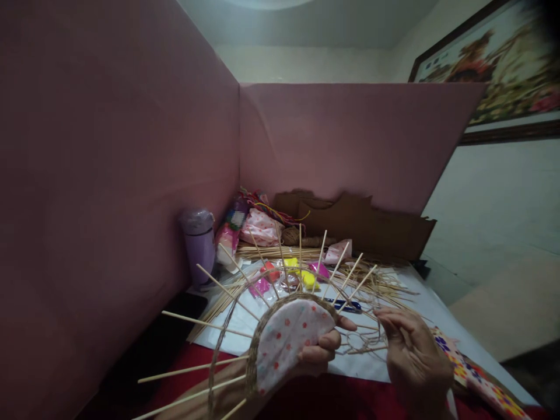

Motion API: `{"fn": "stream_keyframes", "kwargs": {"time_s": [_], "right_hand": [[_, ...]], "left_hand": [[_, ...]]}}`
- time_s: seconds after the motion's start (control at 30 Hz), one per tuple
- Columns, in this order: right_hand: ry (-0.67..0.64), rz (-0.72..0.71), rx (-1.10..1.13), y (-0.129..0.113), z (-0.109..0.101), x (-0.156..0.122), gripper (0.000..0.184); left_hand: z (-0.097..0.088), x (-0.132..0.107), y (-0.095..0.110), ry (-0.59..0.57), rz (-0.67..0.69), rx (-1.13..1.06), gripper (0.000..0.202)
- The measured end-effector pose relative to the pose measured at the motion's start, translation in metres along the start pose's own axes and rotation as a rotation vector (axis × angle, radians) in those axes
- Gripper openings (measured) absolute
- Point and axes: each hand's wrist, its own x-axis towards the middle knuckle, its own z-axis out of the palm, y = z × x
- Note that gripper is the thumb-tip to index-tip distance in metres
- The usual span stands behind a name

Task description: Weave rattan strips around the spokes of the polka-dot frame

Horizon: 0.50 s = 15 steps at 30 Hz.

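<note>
A purple tumbler (199,245) stood in the tabletop's far left corner against the pink partition (350,140). Beside it lay a dotted pink pouch (262,227), and brown cardboard (371,227) leaned along the far edge. Loose straw (280,252) and bright plastic pieces (310,279) (yellow, pink, red) lay mid-table on a white sheet (415,291). A framed picture (503,64) hung beyond.

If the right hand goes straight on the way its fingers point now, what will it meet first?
Probably the thin spokes fanning from the woven disc that the left hand holds; the right hand points left at them. Depth is unclear, so this is a guess.
</note>
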Motion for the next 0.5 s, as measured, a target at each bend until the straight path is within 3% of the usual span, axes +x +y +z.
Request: {"fn": "stream_keyframes", "kwargs": {"time_s": [0.07,0.17,0.3,0.4,0.5], "right_hand": [[-0.005,0.008,-0.021,-0.001,0.0,0.001,0.012],[-0.017,0.048,-0.014,-0.006,0.0,0.002,0.013],[0.039,0.175,0.044,-0.01,0.002,0.0,0.014],[0.06,0.189,0.121,-0.006,0.003,-0.003,0.014],[0.031,0.174,0.082,-0.003,0.002,-0.004,0.016]], "left_hand": [[0.002,0.0,0.002,0.009,-0.072,-0.064,0.049],[0.001,0.0,0.003,0.009,-0.07,-0.082,0.05],[-0.013,0.003,-0.001,-0.019,-0.057,-0.067,0.047],[-0.025,0.008,-0.002,-0.046,-0.08,-0.011,0.045],[-0.027,0.012,-0.002,0.102,-0.061,0.089,0.045]]}}
